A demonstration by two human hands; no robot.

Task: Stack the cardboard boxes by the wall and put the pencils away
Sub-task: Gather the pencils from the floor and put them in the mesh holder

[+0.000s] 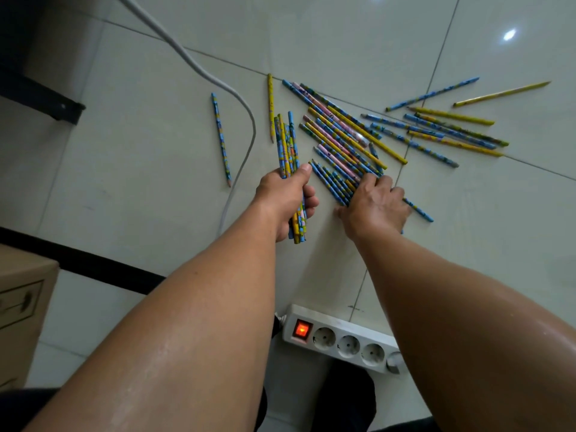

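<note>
A pale tiled floor (124,151) fills the frame. At the lower left edge stands a brown cardboard box (21,307), only one corner of it in view, with a dark printed mark on its side. In the upper left a dark furniture leg (37,95) rests on the tiles.

The loose pencils (343,135) lie spread over the floor from the centre towards the upper right, blue, yellow and pink, most of them slanting the same way and overlapping in a heap.

A white power strip (339,338) sits at the bottom centre between the two forearms, its red switch (303,330) lit. A white cable (243,107) curves down from the top left and passes left of the heap.

The left hand (283,201), at centre frame, is clenched around a bundle of pencils (288,145) that sticks out above and below the fist. The right hand (374,207), just to its right, lies palm down on the near end of the heap, fingertips on the pencils; whether it is grasping any cannot be told.

One blue pencil (222,140) lies alone left of the cable, and one yellow pencil (501,94) lies apart at the upper right.
</note>
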